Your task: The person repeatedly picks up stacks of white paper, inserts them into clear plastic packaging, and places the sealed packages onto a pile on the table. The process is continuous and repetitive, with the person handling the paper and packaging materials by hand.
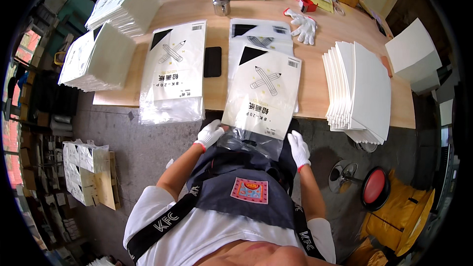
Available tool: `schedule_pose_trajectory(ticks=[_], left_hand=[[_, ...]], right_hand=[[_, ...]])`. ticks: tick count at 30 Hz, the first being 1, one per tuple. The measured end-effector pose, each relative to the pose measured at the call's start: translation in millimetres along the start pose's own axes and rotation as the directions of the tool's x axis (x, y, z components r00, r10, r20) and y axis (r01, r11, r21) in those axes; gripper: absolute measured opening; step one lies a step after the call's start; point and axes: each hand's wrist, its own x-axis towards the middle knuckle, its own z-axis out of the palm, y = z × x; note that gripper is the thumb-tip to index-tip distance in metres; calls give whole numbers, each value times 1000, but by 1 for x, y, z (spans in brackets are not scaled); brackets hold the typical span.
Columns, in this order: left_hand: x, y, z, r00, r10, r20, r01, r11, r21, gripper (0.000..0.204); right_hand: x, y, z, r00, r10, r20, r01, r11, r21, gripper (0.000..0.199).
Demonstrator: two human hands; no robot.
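Observation:
A clear plastic bag of drawing paper point(263, 86), its label sheet printed with crossed pencils, hangs over the table's near edge toward my lap. Its transparent open-looking end point(251, 143) lies lowest. My left hand point(210, 134), in a white glove with a red cuff and bare fingertips, is closed at the bag's lower left edge. Beside the lower right edge is my right hand point(298, 149), gloved likewise, its fingers stretched out; whether it touches the plastic is unclear. Another bagged packet point(261, 32) lies beneath this one.
To the left lie a bagged pile point(177, 69) and a black phone point(213, 61). Taller stacks of packets point(98, 56) stand at far left. Fanned white paper point(357, 88) sits at right. Behind are a metal cup point(221, 6), spare gloves point(303, 27) and a red tape dispenser point(308, 5). A stool point(375, 188) stands lower right.

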Motion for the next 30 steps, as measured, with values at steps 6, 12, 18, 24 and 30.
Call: schedule_pose_trajectory(ticks=[6,12,18,24,30], left_hand=[[-44,92,-55,892,408,-195,-441,879,-181,11],[-49,82,-169,538,456,-709,-736,664,-132,3],[-8,-52,-276,549,306,-778,-161,952,261,15],[6,-57,-254,541,524,-657,-95,815,572,47],[14,-57,-250,713,373,-594,-43,869,493,47]], right_hand=[[8,-48,85,780,-252,574,-331,612,718,40],[72,-201,163,654,-287,699,-556,445,702,37],[98,-282,225,768,-313,558,-71,825,561,48],[86,-275,189,901,-295,320,343,933,-108,50],[85,-290,211,756,-548,358,636,745,-201,39]])
